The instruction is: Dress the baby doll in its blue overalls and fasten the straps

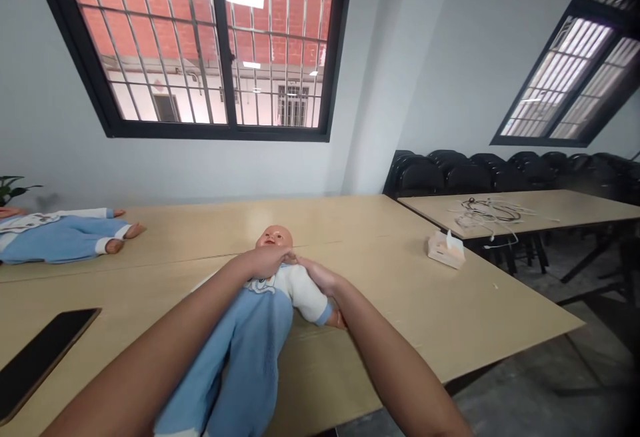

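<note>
A baby doll [260, 337] in blue trousers and a white top with blue cuffs lies on its back on the table [390, 277], head away from me. My left hand [273, 260] reaches across its chest, just below the chin. On the doll's shoulder at the right of the picture, my right hand [319, 274] meets it. The fingertips of both hands come together, closed on the top's collar [289, 265] beside the neck. My fingers partly hide the fabric there, so its fastening cannot be made out.
A second doll [65, 233] in like clothes lies at the far left. Nearer me is a dark tablet-like slab [45, 353]. A tissue box [447, 250] stands at the right, and tangled cables [493, 211] lie on another table. Black chairs [465, 173] line the wall.
</note>
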Action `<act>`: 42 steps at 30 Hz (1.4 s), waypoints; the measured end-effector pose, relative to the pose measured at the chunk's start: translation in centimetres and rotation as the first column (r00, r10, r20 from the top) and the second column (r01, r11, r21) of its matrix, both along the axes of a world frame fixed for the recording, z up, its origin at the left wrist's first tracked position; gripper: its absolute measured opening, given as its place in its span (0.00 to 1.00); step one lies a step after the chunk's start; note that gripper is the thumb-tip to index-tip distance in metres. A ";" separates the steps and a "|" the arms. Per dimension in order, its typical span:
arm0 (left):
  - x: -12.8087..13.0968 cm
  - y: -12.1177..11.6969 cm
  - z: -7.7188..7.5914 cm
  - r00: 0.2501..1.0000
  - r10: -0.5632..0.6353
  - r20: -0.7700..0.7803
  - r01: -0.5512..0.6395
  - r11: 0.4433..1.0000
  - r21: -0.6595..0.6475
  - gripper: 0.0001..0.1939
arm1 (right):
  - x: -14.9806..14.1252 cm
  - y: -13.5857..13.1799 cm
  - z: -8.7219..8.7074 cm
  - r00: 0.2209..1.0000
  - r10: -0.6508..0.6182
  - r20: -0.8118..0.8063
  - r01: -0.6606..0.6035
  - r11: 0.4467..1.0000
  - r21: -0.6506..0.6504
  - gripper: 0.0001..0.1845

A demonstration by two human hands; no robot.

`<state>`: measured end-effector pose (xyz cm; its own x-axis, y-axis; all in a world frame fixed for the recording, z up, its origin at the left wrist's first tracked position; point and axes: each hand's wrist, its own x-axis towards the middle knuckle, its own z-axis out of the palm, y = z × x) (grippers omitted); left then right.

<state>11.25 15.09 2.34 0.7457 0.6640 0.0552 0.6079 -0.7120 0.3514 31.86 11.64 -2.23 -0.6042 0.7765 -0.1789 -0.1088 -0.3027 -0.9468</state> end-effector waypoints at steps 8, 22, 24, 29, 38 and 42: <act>-2.9 1.9 -0.1 0.986 0.133 -0.103 -0.135 0.991 -0.011 0.22 | 2.4 -1.6 3.1 0.986 0.071 0.152 -0.117 0.940 0.319 0.25; -5.8 4.6 -2.6 0.903 0.399 -0.158 -0.394 0.917 0.059 0.32 | 1.3 -3.9 5.0 0.885 -0.129 0.447 -0.335 0.488 0.806 0.23; -5.8 4.7 -2.8 0.896 0.419 -0.144 -0.415 0.908 0.061 0.33 | 1.3 -4.0 4.8 0.835 -0.159 0.527 -0.409 0.462 0.787 0.23; -6.1 4.8 -2.5 0.901 0.427 -0.078 -0.426 0.904 0.035 0.31 | 1.2 -3.6 3.8 0.626 -0.438 0.646 -0.438 0.488 0.755 0.21; -12.4 1.0 -0.5 0.893 0.387 0.229 -0.401 0.916 0.013 0.20 | -2.4 -6.7 5.1 0.675 -0.490 0.551 -0.476 0.281 0.834 0.13; -15.4 -1.9 -1.7 0.858 0.417 0.298 -0.420 0.905 -0.057 0.21 | -7.0 -11.3 3.9 0.745 -0.211 0.632 -0.640 0.038 0.767 0.23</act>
<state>-4.14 13.18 0.68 0.3448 0.9083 0.2368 0.7180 -0.4177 0.5567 24.84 0.38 1.63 -0.9143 0.3314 0.2330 0.2885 0.9364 -0.1997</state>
